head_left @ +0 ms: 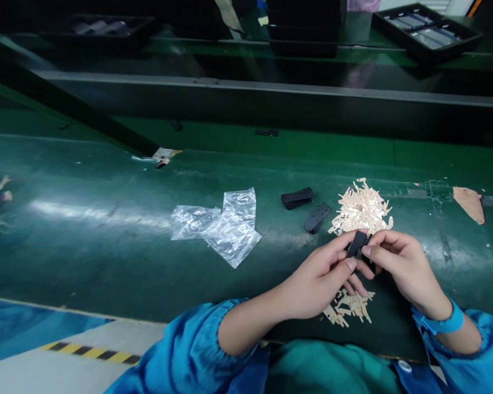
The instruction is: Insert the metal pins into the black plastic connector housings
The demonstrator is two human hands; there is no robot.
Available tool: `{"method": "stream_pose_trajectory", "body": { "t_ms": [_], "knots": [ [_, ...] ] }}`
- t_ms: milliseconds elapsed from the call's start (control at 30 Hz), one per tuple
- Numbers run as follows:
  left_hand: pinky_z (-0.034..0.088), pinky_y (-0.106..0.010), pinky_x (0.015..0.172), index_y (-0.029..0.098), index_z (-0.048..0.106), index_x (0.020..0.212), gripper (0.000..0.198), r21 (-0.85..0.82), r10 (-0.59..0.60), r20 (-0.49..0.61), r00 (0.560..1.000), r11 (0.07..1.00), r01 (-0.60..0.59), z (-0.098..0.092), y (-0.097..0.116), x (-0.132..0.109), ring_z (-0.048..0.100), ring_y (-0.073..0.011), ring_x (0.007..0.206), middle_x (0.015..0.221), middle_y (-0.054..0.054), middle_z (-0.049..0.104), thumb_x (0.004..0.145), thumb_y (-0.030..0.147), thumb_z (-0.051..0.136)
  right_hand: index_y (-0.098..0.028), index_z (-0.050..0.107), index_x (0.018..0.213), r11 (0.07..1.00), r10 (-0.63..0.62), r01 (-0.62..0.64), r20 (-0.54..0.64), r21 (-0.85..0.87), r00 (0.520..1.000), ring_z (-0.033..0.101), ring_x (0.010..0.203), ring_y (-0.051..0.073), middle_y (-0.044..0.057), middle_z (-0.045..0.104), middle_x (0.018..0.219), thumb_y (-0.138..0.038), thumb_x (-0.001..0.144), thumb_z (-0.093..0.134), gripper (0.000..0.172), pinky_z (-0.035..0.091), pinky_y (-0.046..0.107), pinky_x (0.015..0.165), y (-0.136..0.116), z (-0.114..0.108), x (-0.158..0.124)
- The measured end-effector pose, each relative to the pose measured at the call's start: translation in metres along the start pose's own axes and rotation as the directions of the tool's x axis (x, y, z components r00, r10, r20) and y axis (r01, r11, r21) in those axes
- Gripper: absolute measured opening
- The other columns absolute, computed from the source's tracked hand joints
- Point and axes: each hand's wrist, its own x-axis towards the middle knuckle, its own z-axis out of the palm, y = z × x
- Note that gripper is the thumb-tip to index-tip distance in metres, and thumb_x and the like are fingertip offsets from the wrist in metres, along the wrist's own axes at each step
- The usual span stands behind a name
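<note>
Partly hidden black part (356,244): finger-pinched by left hand (324,274) and right hand (403,264); outline obscured.
Pale strips (360,210): thin, heaped.
Bags (234,235): clear, wrinkled plastic.

Place: a factory workshop, by its look a station for assembling small parts
Bench: a long green-topped worktable (107,262), with a metal-edged rail (271,89) running behind it
Parts: a heap of small pale pieces (361,208) and a stack of flat black pieces (297,198), loose and in bulk
Packaging: clear plastic bags (236,232)
Trays: a black compartmented tray (439,53) at the back right
Floor marking: yellow-and-black hazard tape (94,352)
Workwear: a blue smock sleeve (189,350) with a gathered cuff, and a blue wristband (446,323)
</note>
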Motion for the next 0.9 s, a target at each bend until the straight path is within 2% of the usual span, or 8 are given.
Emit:
{"method": "stream_pose_trajectory", "body": {
  "t_ms": [333, 567, 900],
  "knots": [
    [0.061, -0.027, 0.071, 0.022, 0.038, 0.157, 0.055, -0.014, 0.004, 0.025, 1.0, 1.0, -0.004, -0.0003, -0.0006, -0.0003, 0.077, -0.0175, 0.078, 0.103, -0.009, 0.069, 0.104, 0.025, 0.053, -0.02, 0.068, 0.067, 0.998, -0.03, 0.028, -0.031, -0.062, 0.999, 0.052, 0.049, 0.012, -0.003, 0.06, 0.051, -0.027, 0.078, 0.076, 0.015, 0.042, 0.025, 0.051, -0.006, 0.0047, -0.0017],
    [0.06, -0.025, 0.071, 0.022, 0.036, 0.158, 0.056, -0.004, 0.013, 0.016, 1.0, 1.0, -0.013, 0.0001, -0.0026, -0.0001, 0.077, -0.0166, 0.08, 0.1, -0.006, 0.068, 0.105, 0.023, 0.052, -0.021, 0.07, 0.068, 0.992, -0.056, 0.045, -0.093, -0.122, 0.994, 0.055, 0.046, 0.012, -0.002, 0.064, 0.053, -0.026, 0.075, 0.076, 0.011, 0.04, 0.025, 0.045, -0.0041, 0.0074, -0.0042],
    [0.06, -0.024, 0.07, 0.023, 0.035, 0.158, 0.056, -0.003, 0.0, -0.001, 1.0, 1.0, 0.0, 0.0019, -0.0021, 0.0001, 0.078, -0.0173, 0.08, 0.1, -0.006, 0.069, 0.105, 0.022, 0.051, -0.02, 0.067, 0.071, 0.995, -0.043, 0.036, -0.069, -0.096, 0.997, 0.057, 0.049, 0.012, -0.005, 0.059, 0.057, -0.025, 0.073, 0.079, 0.013, 0.044, 0.026, 0.052, -0.0041, 0.0086, -0.0029]
  ]
}}
